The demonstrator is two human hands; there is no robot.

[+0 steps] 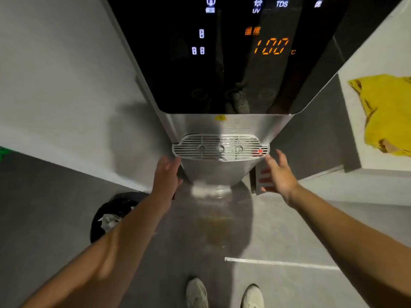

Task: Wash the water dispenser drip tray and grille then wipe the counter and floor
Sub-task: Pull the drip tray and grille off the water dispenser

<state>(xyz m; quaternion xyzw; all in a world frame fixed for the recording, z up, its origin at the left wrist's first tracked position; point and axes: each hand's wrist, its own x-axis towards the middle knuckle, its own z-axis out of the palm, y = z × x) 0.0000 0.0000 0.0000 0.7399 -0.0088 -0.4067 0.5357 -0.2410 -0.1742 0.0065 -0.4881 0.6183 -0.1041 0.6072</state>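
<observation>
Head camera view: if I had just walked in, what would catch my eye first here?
Probably the orange 100 reading glowing on the dispenser's black front panel, upper centre. Below it, the pale slotted grille sticks out from the steel body, with the open left hand and right hand reaching toward its two ends. A crumpled yellow cloth lies on the white counter at far right.

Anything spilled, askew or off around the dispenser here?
Yes. A yellowish puddle sits on the floor in front of the dispenser base. The grille sits level on the tray. A crumpled yellow cloth lies on the counter. Both hands, left hand and right hand, are open beside the tray.
</observation>
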